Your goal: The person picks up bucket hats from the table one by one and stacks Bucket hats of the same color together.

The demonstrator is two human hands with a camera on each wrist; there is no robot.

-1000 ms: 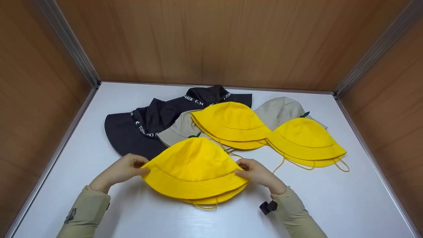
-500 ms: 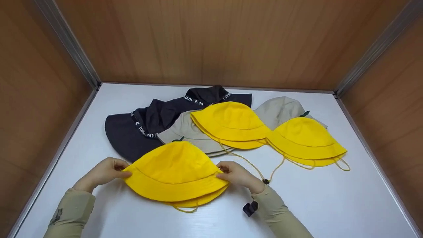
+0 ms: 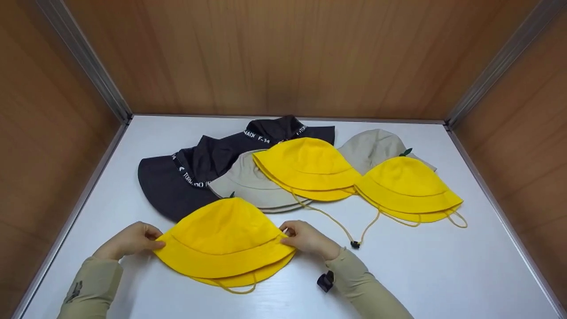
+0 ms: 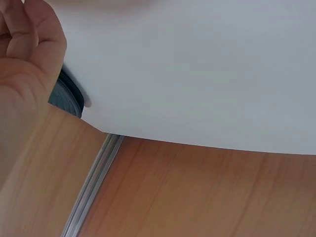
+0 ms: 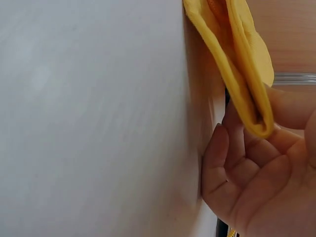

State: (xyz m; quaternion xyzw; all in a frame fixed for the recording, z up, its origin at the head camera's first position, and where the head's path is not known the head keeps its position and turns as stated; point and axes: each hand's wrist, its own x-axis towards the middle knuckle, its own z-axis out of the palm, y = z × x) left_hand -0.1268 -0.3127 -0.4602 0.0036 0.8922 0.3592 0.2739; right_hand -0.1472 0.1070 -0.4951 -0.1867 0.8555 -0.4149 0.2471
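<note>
A yellow bucket hat [image 3: 226, 235] with a small green leaf at its top lies folded flat, held at both ends of its brim near the table's front. My left hand [image 3: 133, 240] pinches the left brim corner between thumb and fingers. At the opposite corner my right hand [image 3: 308, 239] pinches the brim; the right wrist view shows the folded yellow brim [image 5: 256, 118] between thumb and fingers. A yellow cord loop [image 3: 239, 291] hangs below the hat. In the left wrist view only the curled left hand [image 4: 29, 54] shows, without the hat.
Behind the held hat lie two black hats [image 3: 168, 186] with white lettering, two beige hats [image 3: 374, 148] and two more yellow hats [image 3: 310, 159], overlapping. A cord with a black toggle [image 3: 355, 244] trails on the white table [image 3: 421, 274]. Wooden walls [image 3: 283, 57] enclose the back and sides.
Both hands have carried the yellow hat left and toward the front edge. It has come away from the other hats, uncovering more of the beige brim and the cord with its toggle.
</note>
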